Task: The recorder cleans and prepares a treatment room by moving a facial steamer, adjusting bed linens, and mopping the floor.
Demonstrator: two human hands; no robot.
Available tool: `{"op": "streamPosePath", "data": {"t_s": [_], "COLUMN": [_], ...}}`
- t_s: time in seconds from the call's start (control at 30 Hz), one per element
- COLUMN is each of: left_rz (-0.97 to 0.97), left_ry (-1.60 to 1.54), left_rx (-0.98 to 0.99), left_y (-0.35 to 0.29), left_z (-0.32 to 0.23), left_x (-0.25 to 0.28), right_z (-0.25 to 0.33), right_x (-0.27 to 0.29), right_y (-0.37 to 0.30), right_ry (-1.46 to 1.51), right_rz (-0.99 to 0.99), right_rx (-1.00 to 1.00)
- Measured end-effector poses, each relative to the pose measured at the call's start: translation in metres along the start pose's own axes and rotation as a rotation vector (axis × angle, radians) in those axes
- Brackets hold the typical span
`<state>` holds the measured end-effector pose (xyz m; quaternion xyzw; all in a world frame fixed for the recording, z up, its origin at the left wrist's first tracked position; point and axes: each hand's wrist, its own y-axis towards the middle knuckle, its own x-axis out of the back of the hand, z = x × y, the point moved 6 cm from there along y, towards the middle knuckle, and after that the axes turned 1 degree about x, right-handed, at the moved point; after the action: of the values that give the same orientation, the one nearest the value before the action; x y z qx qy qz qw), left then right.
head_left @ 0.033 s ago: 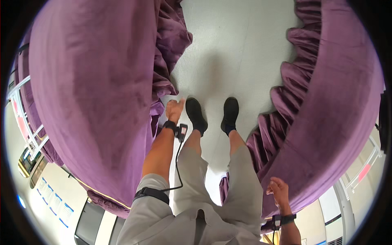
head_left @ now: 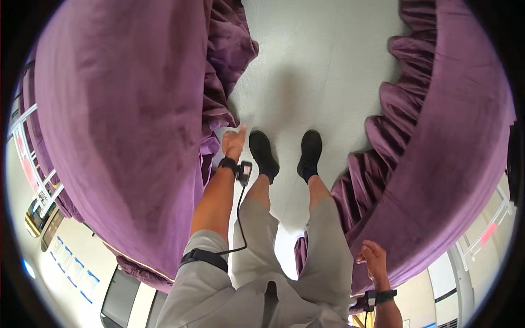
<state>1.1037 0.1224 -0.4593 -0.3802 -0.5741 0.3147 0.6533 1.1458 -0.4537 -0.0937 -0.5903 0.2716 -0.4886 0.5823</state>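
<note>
My left hand (head_left: 233,143) hangs at the side of the left bed, beside the gathered skirt (head_left: 221,104) of a purple bedspread (head_left: 126,120). Its thumb stretches out, the other fingers partly hide behind the hand, and nothing shows in it. My right hand (head_left: 373,259) is over the near end of a second purple bedspread (head_left: 421,180). The fingers are loosely bent and apart, holding nothing; whether they touch the cloth I cannot tell. Deep folds run along this spread's ruffled skirt (head_left: 391,131).
I stand on a pale grey floor (head_left: 322,71) between the two covered beds. Black shoes (head_left: 311,150) are on my feet. A white rail (head_left: 46,186) stands at the far left. Dark grey chairs (head_left: 119,295) are at the lower left. A cable (head_left: 240,218) runs along my left arm.
My left thumb has turned a little further forward, away from me. My right hand has dipped slightly in the picture, and both beds otherwise look the same.
</note>
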Motion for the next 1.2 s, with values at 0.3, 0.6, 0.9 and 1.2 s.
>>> {"op": "streamPosePath", "data": {"t_s": [0.3,0.6,0.9,1.2], "left_rz": [-0.132,0.189,0.585,0.576], "left_ry": [-0.515,-0.385,-0.778,-0.530], "left_rx": [0.248,-0.254,-0.343,-0.286], "left_y": [0.167,-0.051,-0.248,-0.283], "left_z": [0.080,0.009,-0.029,-0.013], "left_x": [-0.012,-0.034,0.069,0.071], "right_z": [-0.007,0.108,0.184,0.235], "right_x": [-0.037,-0.108,-0.291,-0.328], "right_y": [0.046,0.088,0.184,0.045], "right_ry": [0.039,-0.048,0.059,0.500], "right_rz": [0.001,0.176,0.500,0.968], "right_rx": [-0.126,0.118,0.105,0.008]}}
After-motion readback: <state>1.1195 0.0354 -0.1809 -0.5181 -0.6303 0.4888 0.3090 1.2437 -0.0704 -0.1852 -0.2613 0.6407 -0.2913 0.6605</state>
